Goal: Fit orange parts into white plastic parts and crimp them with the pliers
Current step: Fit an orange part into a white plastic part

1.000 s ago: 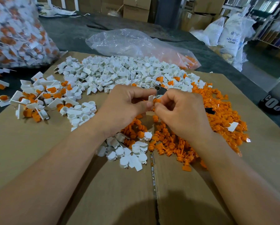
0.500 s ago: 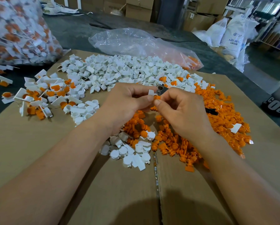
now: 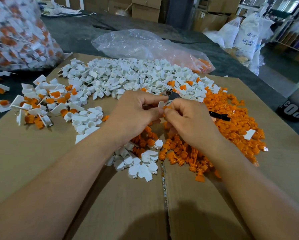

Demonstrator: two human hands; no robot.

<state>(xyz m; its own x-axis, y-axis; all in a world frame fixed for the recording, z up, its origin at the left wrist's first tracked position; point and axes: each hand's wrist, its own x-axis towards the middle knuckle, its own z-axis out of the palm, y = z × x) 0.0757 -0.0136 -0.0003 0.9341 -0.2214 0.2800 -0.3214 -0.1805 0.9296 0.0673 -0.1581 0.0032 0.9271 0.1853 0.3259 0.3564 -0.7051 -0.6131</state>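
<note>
My left hand pinches a small white plastic part between thumb and fingers. My right hand meets it fingertip to fingertip and presses an orange part against the white one. The same hand also carries the pliers: their metal jaws stick out above the knuckles and a black handle pokes out behind. Both hands hover over the cardboard sheet. How far the orange part sits inside the white one is hidden by my fingers.
A wide heap of white parts lies at the back, with loose orange parts on the right. Assembled white-and-orange pieces lie at the left. A clear bag and a full bag of pieces sit behind.
Almost nothing: both hands stay joined at the fingertips over the same spot, with only a slight shift of the fingers on the two parts.
</note>
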